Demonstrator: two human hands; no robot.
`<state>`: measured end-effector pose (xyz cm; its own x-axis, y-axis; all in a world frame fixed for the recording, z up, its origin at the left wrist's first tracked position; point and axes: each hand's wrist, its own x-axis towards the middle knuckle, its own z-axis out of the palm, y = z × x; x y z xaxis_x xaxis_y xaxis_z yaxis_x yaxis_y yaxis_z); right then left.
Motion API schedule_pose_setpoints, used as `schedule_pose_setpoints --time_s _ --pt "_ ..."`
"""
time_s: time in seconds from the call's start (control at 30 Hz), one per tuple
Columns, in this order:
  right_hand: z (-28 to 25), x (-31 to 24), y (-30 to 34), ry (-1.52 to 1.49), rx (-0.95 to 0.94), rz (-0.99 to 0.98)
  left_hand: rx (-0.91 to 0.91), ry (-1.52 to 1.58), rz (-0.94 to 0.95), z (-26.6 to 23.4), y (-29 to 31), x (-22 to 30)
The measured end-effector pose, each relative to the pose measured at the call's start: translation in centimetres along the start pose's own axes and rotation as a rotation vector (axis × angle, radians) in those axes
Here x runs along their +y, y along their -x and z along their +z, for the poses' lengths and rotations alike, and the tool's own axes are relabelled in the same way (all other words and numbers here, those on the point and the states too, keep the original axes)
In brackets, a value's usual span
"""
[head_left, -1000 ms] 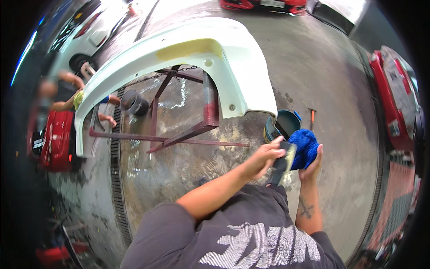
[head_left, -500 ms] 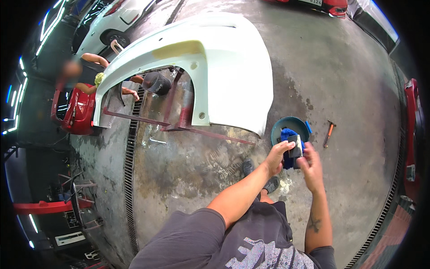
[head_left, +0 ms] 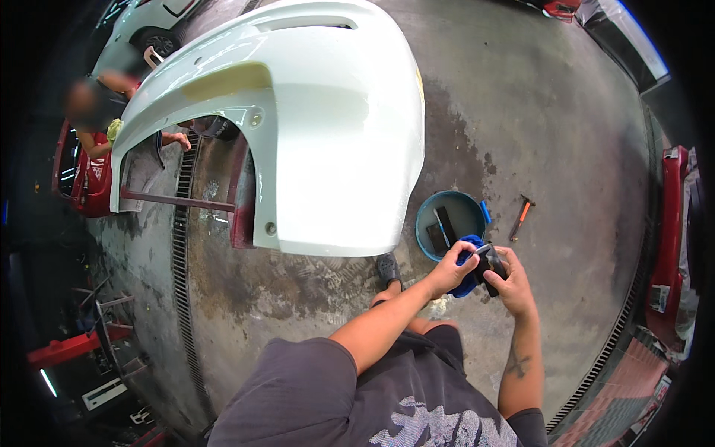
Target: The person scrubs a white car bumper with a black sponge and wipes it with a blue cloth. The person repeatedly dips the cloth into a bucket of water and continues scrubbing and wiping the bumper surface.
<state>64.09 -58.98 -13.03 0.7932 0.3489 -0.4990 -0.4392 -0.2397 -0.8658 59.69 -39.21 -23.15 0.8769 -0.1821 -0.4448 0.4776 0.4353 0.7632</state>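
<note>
My left hand (head_left: 451, 268) and my right hand (head_left: 512, 283) are close together in front of my body. Between them is a dark, flat piece like sandpaper (head_left: 489, 262) with a pale edge; whether it wraps a block I cannot tell. The left fingers pinch its left edge, while the right hand grips the other side. A blue cloth (head_left: 467, 286) shows below and behind the left fingers. Just beyond stands a round teal basin (head_left: 418, 232) of cloudy water, holding dark blocks (head_left: 441, 237) and a thin pale-blue stick (head_left: 444, 225).
A large white car bumper (head_left: 342, 149) with a yellowish patch rests on a dark red metal stand (head_left: 179, 200) to the left. Past it is a co-worker's hand (head_left: 179, 139). An orange-handled hammer (head_left: 523, 214) lies right of the basin. Floor drain grates (head_left: 181, 246) run along the left.
The view has shifted, and the bumper appears larger and further left. My right hand has closed on the dark piece, which is now tilted. The basin's contents have come into sight.
</note>
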Motion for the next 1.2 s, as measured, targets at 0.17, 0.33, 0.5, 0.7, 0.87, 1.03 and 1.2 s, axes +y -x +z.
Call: schedule_pose_setpoints --time_s 0.17,0.33,0.5,0.7,0.87,1.03,1.2 --pt "-4.7 3.8 -6.1 -0.141 -0.294 0.206 -0.079 -0.594 -0.024 -2.7 -4.1 -1.9" --pt "-4.3 8.6 -11.3 0.601 -0.293 -0.175 0.216 -0.845 -0.231 -3.8 -5.7 -3.2" --pt "-5.2 14.1 -17.6 0.835 -0.212 -0.481 0.266 -0.662 -0.063 -4.9 -13.0 -7.4" --pt "-5.7 33.6 -24.5 0.305 -0.072 0.013 0.661 -0.971 -0.107 -10.1 -18.1 -20.5" --pt "-3.7 43.1 -35.3 0.420 0.399 0.219 0.581 -1.353 -0.451 -13.1 -27.4 -28.0" --pt "-0.9 50.8 -40.5 0.628 0.045 0.502 0.162 -1.609 -0.691 -20.1 -31.9 -37.2" --pt "-1.6 54.1 -38.3 0.351 -0.050 0.498 -0.027 -1.694 -0.758 -27.2 -35.9 -36.8"
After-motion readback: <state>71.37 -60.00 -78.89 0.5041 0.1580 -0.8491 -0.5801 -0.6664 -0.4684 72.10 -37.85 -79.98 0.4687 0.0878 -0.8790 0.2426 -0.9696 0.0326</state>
